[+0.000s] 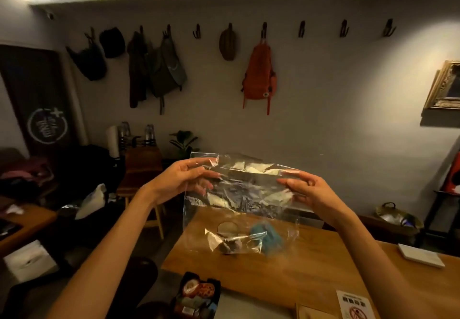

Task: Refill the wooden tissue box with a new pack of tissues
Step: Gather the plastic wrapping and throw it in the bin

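I hold a clear, crinkled plastic wrapper (pixel 239 201) up in the air over a wooden table (pixel 286 276). My left hand (pixel 184 179) pinches its upper left edge and my right hand (pixel 306 191) pinches its upper right edge, so the film hangs between them. No stack of tissues shows inside it. Through its lower part I see a blue fuzzy thing (pixel 266 237) and a round pale thing (pixel 227 227); I cannot tell whether they lie inside the film or on the table. A light wooden piece (pixel 311 312), cut off by the bottom edge, may be the tissue box.
A flat white box (pixel 420 255) lies at the table's right. A printed card (pixel 354 303) and a dark tray of coloured items (pixel 196 293) sit near the front edge. A white tissue pack (pixel 27 261) rests low on the left. Bags hang on wall hooks behind.
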Demonstrator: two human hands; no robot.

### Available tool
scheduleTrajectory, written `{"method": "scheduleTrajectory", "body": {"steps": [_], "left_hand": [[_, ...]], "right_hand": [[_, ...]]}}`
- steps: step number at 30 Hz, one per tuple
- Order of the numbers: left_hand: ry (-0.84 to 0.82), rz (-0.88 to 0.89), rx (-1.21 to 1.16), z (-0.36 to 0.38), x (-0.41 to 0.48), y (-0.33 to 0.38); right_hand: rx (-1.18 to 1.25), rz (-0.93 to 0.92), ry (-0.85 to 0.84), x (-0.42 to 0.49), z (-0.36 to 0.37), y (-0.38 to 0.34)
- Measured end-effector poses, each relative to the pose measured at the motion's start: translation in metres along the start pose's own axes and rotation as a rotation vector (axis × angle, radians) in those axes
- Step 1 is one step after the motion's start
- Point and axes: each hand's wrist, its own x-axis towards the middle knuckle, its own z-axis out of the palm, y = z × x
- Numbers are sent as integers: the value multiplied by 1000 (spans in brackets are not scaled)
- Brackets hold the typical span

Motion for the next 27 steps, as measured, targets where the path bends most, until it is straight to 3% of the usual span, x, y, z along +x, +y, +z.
{"method": "scheduleTrajectory", "body": {"steps": [4,7,11,18,22,27], "left_hand": [[274,126,6,11,3,-8],[459,192,8,18,7,-13],[482,222,112,17,7,-10],[539,177,364,10,7,-9],[542,172,422,10,9,-2],[571,156,437,13,8,2]], "right_hand": [[13,-77,130,2,7,13],[-112,-160,203,2,13,17],[-214,-218,257,3,12,19],[-233,-142,299,2,12,26],[-319,-105,273,1,14,25],[-233,-77,267,-3,16,20]]}}
